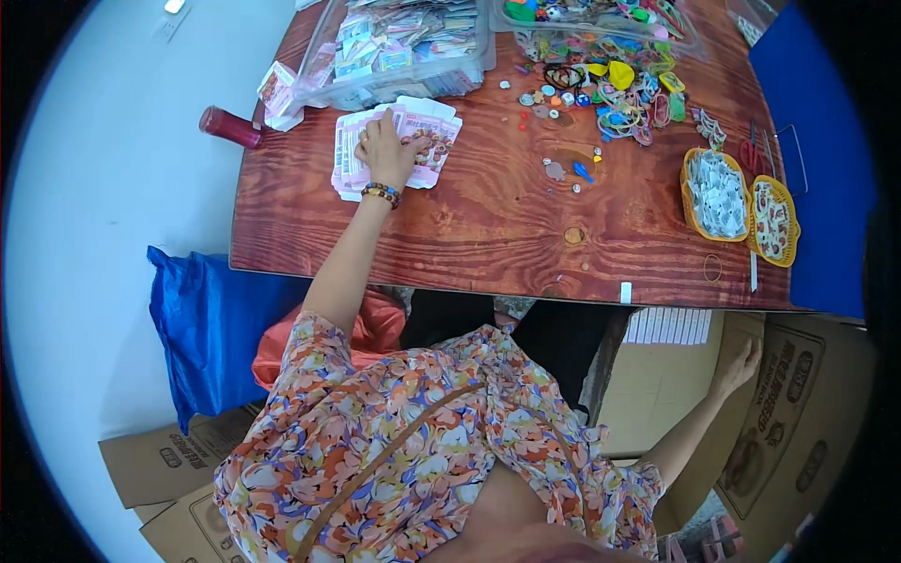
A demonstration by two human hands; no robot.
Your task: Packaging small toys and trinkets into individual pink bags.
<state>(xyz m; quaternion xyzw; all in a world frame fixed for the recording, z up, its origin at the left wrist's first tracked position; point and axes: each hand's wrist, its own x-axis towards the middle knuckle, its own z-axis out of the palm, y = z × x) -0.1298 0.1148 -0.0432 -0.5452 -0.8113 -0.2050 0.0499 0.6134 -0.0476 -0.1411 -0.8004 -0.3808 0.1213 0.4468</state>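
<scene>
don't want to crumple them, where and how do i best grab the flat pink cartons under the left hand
Probably by the right edge of the flat pink cartons, coming from the right in a light pinch, thumb on top: they lie flat, and the left hand covers their middle, leaving that edge exposed.

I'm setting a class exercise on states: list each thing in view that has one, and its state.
Pink cartons: flattened, stacked
Clear bins: uncovered, filled
Yellow baskets: uncovered, filled
Right cardboard box: open
Bracelet: worn
Scissors: unclear
Left hand: spread on the cartons
Right hand: by that box, grip unclear
</scene>
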